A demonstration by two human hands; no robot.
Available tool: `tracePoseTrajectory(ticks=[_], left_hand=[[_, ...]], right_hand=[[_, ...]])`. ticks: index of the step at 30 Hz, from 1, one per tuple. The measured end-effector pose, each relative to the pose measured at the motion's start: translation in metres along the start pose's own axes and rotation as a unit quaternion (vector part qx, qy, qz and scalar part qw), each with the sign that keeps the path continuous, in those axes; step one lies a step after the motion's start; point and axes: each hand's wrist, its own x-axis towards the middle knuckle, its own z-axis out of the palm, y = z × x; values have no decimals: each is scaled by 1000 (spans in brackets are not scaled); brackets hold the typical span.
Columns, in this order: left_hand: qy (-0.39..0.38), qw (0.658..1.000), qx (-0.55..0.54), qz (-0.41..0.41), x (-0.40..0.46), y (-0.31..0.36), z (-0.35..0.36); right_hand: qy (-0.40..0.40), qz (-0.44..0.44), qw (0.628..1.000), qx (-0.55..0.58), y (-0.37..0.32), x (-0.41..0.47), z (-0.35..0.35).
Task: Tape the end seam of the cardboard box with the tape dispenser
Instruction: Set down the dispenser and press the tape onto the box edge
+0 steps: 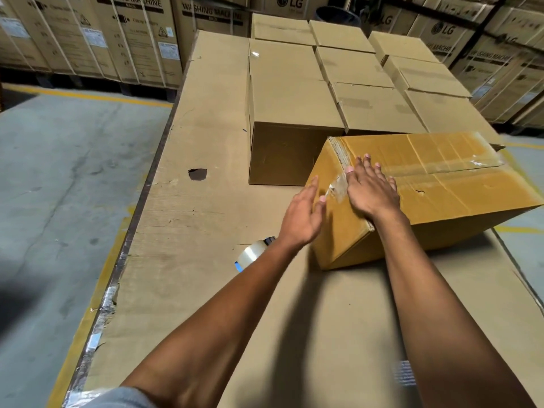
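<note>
The cardboard box (441,184) lies on the cardboard-covered work table (206,231), at its right side, turned at an angle with one corner toward the person. Its top flaps are closed, so its contents cannot be seen. A strip of clear tape (338,187) runs along the top seam and folds over the upper edge onto the near end face, where it is wrinkled. The right hand (372,191) lies flat on the top of the box at that edge, fingers spread wide, pressing on the tape; it holds nothing. The left hand (303,216) is open, fingers extended, its palm against the end face of the box just beside the folded tape end; it holds nothing. The tape dispenser (253,253), carrying a roll of clear tape with a blue part visible, lies on the table near the left wrist, partly hidden by the forearm and apart from the box. Behind the box, closed brown cartons (294,92) stand in rows on the table, touching one another; their contents are not visible. A dark hole (197,174) shows in the table's cardboard covering to the left. Large printed appliance cartons (117,39) are stacked along the back of the concrete floor (59,172).
</note>
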Motion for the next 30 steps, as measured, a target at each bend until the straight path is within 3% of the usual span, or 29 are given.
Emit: tracePoseTrajectory(ticks=[3,7,15,20,23,30], left_hand=[[-32,998,6,45,-5,29,30],[-36,999,16,31,-6,31,53],[-106,991,37,-80,-20,-2,58],[8,998,-46,-45,-4,47,55],[14,996,-80,-24,2,63,66],[-8,995,-65,-75,-17,38,77]], right_hand=[[-13,-18,1000,-1,6,0,-4],[-7,-68,997,22,23,-5,-6],[41,-92,995,23,21,-8,-1],[53,-94,993,41,21,-10,-2],[73,-69,991,84,24,-13,-1],[93,-89,986,103,25,-12,-2]])
